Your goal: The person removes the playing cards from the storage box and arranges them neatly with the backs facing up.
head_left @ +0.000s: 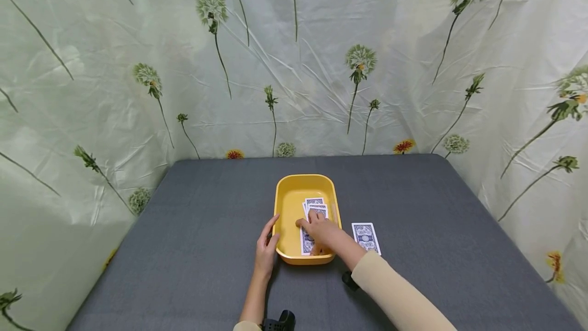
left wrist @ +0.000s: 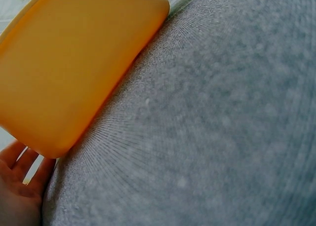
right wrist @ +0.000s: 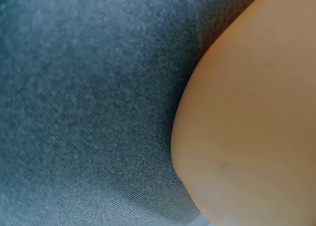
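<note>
We rest the left hand [head_left: 266,249], fingers loosely extended, against the yellow tray [head_left: 288,206] and position the right hand [head_left: 320,230], its grip indeterminable, over the cards [head_left: 305,242] inside, presumably light, flexible, slippery, best pinched by opposite edges.

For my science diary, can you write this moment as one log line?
left hand: at left side of yellow tray | right hand: over cards inside tray | loose card: on table, right of tray
</note>
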Demonstrator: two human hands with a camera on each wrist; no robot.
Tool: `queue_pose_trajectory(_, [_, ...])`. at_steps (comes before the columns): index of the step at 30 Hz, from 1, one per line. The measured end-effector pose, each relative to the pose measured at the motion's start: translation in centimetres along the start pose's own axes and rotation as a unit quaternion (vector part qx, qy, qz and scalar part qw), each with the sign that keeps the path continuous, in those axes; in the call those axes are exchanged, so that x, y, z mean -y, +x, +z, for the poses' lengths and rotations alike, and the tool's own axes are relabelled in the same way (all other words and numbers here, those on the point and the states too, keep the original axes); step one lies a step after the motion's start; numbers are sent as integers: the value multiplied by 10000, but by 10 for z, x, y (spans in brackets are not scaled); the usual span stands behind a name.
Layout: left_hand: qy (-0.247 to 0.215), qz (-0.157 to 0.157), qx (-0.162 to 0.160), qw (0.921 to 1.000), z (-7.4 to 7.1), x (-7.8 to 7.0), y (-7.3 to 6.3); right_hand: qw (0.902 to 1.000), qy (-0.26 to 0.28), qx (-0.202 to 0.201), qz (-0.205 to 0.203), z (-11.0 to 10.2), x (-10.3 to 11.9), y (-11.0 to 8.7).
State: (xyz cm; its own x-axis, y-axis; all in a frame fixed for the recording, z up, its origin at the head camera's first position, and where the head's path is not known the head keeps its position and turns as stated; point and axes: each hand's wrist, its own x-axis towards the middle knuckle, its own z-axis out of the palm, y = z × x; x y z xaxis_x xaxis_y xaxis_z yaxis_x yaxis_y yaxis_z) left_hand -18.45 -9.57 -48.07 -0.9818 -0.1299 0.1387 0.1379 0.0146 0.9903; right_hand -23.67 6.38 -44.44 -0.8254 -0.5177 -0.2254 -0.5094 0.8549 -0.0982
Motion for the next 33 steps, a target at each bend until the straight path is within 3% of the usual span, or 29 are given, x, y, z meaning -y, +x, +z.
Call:
queue_pose_trajectory(5, [83, -24, -21, 10000, 1, 0, -1, 9995, -105, -262, -165, 2, 3, -6])
queue_pose_trajectory(13, [-2, 70, 1, 10000, 0, 1, 0, 9963, 182, -577, -604, 1, 7, -15])
queue_pose_trajectory(24, [103, 76, -12, 9999, 0, 1, -1, 9944, -19, -704, -794, -2, 4, -17])
queue_pose_trajectory(29, [110, 97, -75, 9999, 0, 1, -1, 9912, 299, -995, -824, -16, -1, -25])
queue_pose_trajectory(33, [14, 148, -86, 9999, 0, 0, 0, 9890, 794, -1133, -522, -32, -14, -38])
